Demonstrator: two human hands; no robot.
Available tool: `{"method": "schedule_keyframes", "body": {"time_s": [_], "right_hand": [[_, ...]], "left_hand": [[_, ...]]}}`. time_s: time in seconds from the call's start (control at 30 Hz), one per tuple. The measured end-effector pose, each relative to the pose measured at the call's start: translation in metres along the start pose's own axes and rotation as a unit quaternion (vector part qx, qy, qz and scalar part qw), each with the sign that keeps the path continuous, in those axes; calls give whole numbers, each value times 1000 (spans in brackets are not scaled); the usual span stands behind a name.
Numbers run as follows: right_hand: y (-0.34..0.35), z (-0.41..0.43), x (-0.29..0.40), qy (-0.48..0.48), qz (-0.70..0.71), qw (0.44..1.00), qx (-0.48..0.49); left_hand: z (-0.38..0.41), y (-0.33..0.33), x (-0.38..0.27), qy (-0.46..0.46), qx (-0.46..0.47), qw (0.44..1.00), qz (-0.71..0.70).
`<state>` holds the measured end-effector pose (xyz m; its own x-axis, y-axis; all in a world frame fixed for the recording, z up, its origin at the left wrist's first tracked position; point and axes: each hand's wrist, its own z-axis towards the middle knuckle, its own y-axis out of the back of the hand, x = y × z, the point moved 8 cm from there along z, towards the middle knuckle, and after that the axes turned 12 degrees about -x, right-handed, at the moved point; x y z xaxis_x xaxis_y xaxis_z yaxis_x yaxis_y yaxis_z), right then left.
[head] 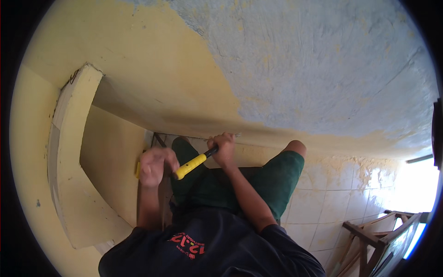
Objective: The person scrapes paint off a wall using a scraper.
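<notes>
My right hand (223, 149) is closed around the black shaft of a scraper-like hand tool (191, 166) with a yellow grip. A small pale tip (238, 134) shows just beyond my knuckles; the rest of the tool's head is hidden. The grip slants down to the left, over my thigh. Beside its end is my left hand (152, 168), blurred, with its fingers spread and apparently holding nothing. In front of my knees rises a wall, partly yellow paint (193, 79) and partly bare grey-blue surface (311, 62).
A yellow-painted ledge (74, 145) juts out at the left. Behind my left hand shows the edge of a yellow object (138, 170). White tiles (308, 207), smeared with yellow flakes, run along the right. Wooden framework (367, 235) stands at the lower right, near a bright opening.
</notes>
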<state>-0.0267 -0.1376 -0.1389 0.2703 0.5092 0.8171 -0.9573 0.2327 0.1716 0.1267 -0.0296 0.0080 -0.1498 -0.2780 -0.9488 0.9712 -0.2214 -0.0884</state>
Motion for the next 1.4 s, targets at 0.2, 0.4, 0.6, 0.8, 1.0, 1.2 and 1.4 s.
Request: {"method": "schedule_keyframes", "body": {"time_s": [0.2,0.4,0.6,0.8,1.0,1.2,1.4], "right_hand": [[47,39,-4,23,-83,993,-86],[67,56,2,25,-54,993,-101],[66,57,-10,25,-41,993,-108],[69,53,-1,77,-23,985,-153],[65,48,-14,89,-15,984,-151],[63,40,-45,29,-49,987,-151],[73,49,-5,84,-18,983,-164]], "left_hand": [[34,-61,40,-63,-104,992,38],[71,-103,11,-181,-42,981,-48],[77,-113,9,-188,-6,982,-27],[60,-120,11,-201,-38,979,2],[56,-116,27,-189,1,982,22],[63,-108,51,-187,-20,982,-1],[47,-120,24,-198,-28,980,14]]}}
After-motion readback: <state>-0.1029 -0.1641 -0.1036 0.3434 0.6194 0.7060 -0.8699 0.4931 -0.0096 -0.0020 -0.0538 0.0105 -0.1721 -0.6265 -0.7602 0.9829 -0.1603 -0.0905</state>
